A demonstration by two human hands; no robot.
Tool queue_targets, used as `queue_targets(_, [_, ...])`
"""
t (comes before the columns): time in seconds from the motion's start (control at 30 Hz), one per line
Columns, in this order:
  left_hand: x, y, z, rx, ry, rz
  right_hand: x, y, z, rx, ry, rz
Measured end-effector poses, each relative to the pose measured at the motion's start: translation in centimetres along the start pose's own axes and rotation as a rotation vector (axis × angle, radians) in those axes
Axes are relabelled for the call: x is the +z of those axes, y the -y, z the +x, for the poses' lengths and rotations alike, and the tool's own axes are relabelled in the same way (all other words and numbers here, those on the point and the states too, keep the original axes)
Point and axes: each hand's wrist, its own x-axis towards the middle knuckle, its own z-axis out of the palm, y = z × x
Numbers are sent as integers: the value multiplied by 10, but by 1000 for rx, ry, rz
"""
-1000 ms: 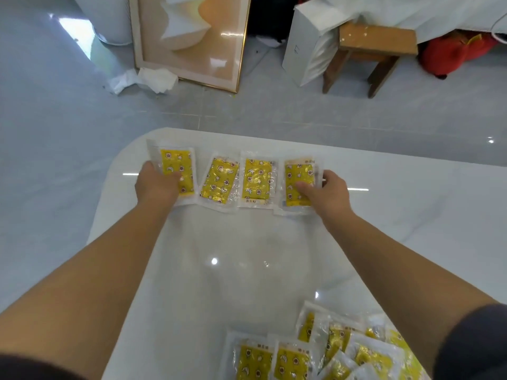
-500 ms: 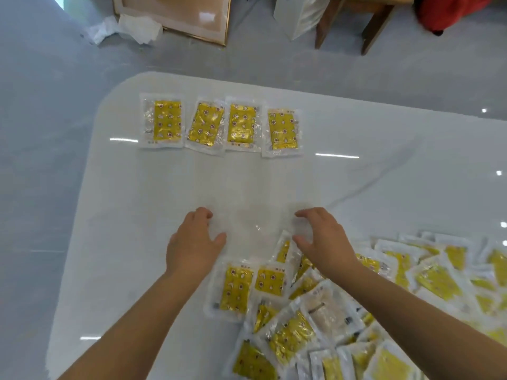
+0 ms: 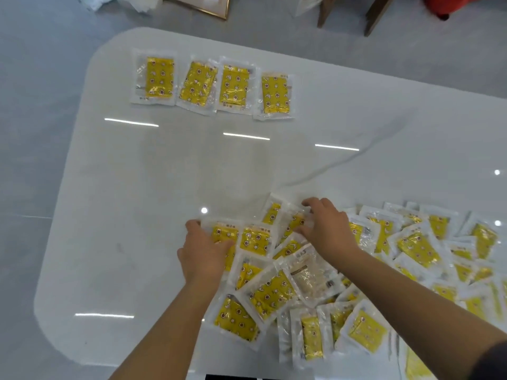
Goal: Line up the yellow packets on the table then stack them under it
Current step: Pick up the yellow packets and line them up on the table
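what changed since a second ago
Both hands let go of the row of four packets and drew back to the pile. The left hand now lies on the pile's leftmost packet, the right hand pinches a tilted packet. The row stayed put.

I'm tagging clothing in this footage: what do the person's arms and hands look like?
Both forearms are bare. The left hand and right hand show no gloves, rings or watch. A dark sleeve shows on the right arm at the bottom corner.
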Motion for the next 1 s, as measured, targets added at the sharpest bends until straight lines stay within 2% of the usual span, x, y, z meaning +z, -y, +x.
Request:
queue_targets(0.07, [-6,1,5,-23,74,-23,-8,-6,1,7,59,118])
queue_targets(0.2, [-17,2,7,-2,184,-98,-24,-19,3,-12,194,158])
queue_targets(0.4, [-27,-2,0,93,204,-237,-39,-34,-8,-10,238,262])
queue_targets(0.57, [-31,-17,-3,47,275,-323,-47,-44,-14,-2,153,386])
queue_targets(0.7, [-28,-28,-4,52,349,-303,-51,-49,-13,93,-24,575])
queue_targets(0.8, [-22,-29,-2,62,314,-194,-53,-53,-8,198,-134,787])
queue_targets(1.0, [11,-25,-12,264,198,19,-47,-53,-3,386,-114,1154])
